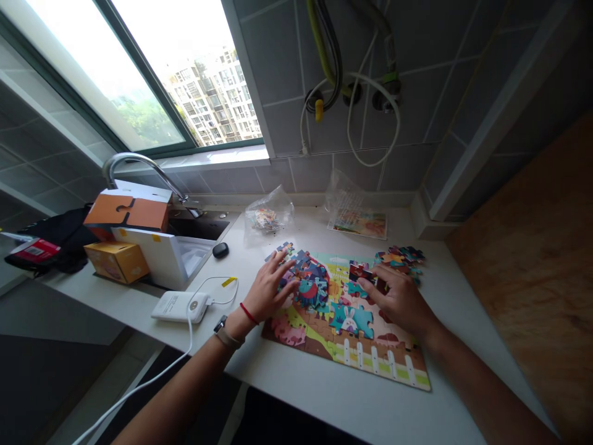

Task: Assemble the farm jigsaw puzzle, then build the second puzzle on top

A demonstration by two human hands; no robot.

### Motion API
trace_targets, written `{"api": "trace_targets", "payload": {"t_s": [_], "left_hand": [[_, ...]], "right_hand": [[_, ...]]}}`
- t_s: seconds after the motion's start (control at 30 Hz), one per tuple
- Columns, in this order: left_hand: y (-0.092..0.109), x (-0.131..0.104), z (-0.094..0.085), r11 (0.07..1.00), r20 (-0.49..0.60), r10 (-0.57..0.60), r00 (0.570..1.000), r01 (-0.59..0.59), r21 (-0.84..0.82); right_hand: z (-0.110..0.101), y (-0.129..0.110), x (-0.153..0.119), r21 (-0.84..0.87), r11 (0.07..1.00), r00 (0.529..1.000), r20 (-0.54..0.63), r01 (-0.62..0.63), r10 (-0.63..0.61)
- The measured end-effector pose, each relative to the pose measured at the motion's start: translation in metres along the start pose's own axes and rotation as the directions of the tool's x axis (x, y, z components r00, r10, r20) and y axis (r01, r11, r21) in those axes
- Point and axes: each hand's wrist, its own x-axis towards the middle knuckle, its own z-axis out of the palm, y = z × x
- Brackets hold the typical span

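Flat jigsaw board (pixel 319 337), pieces (pixel 313 290) strewn on it (some teal)

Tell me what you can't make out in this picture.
In the head view:
Dark puzzle piece: partly covered by your right hand.
Puzzle board: partly hidden by loose pieces and your left hand.
Print on the white device: too small to read.
Sink: partly blocked by boxes.

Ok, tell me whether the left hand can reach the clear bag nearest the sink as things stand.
Probably yes: the left hand is spread over the puzzle, and the clear bag lies just past it. Only flat loose pieces seem to lie between, too low to block it.
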Motion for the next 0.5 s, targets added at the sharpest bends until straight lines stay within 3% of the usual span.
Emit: {"api": "trace_targets", "payload": {"t_s": [0.07, 0.17, 0.33, 0.5], "left_hand": [[0.016, -0.002, -0.002, 0.993, 0.120, 0.119, 0.986, -0.119, -0.009], [0.040, -0.007, 0.002, 0.983, 0.256, 0.182, 0.949, -0.186, -0.010], [0.061, -0.021, 0.009, 0.988, 0.201, 0.129, 0.971, -0.144, 0.062], [0.050, -0.022, 0.008, 0.985, 0.109, 0.070, 0.992, -0.086, 0.149]], "right_hand": [[0.001, 0.001, -0.001, -0.007, 1.000, 1.000, 0.003, 0.003, -0.003], [0.003, 0.004, -0.001, -0.011, 1.000, 1.000, 0.009, 0.002, -0.002], [0.003, 0.005, -0.001, 0.012, 1.000, 1.000, 0.016, -0.001, 0.001], [0.003, 0.002, -0.002, -0.020, 1.000, 0.998, 0.063, -0.019, 0.020]]}}
